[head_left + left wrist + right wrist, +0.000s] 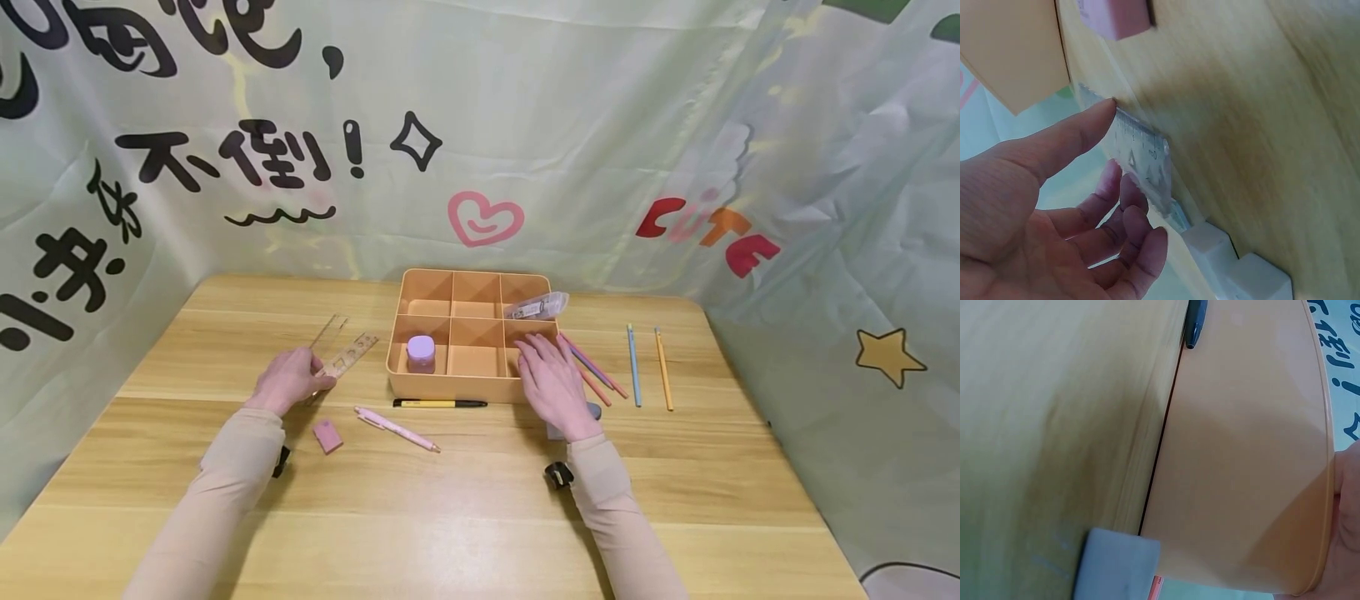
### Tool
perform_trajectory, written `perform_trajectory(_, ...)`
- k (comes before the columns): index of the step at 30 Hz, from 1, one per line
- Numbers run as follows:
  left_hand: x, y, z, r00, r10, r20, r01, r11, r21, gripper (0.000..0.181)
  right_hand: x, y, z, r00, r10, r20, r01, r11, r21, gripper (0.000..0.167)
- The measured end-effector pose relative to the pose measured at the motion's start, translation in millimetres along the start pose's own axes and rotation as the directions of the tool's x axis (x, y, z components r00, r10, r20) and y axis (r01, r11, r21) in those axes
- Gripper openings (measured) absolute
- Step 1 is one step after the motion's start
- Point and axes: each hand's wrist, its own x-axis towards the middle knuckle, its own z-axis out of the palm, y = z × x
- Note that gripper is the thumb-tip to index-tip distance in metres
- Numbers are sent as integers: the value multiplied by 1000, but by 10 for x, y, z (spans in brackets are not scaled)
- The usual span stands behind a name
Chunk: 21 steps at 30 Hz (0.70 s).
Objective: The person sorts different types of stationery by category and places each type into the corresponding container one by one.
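My left hand (pixel 288 379) pinches a clear ruler (pixel 351 357) left of the orange divided box (pixel 453 388). In the left wrist view, the thumb lies along the ruler's (pixel 1141 147) upper edge, with curled fingers below. My right hand (pixel 551 379) reaches over the box's front right compartment, fingers fairly straight; the compartment's contents are mostly hidden. Only part of this hand (pixel 1349 531) shows beyond the rim in the right wrist view. A purple-capped jar (pixel 421 353) stands in the front left compartment. A clear packet (pixel 537 307) lies across the back right one.
Before the box lie a yellow-and-black pen (pixel 440 403), a pink pen (pixel 396 429) and a pink eraser (pixel 327 437). Right of it are several pencils, including a blue one (pixel 634 367) and an orange one (pixel 663 369). A grey block (pixel 1116 565) sits by its corner.
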Motion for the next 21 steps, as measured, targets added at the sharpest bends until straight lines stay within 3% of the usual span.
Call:
perform_trajectory(7,-19,-8,1,1000,20,-8,-20,999,-35,44,3,0,3,1000,0,-1,0,1000,2,36)
perform_trajectory(21,-50,-51,16,995,28,-94,-41,991,-130,21,-3,6,6,1000,8,2,-8,1000,16,36)
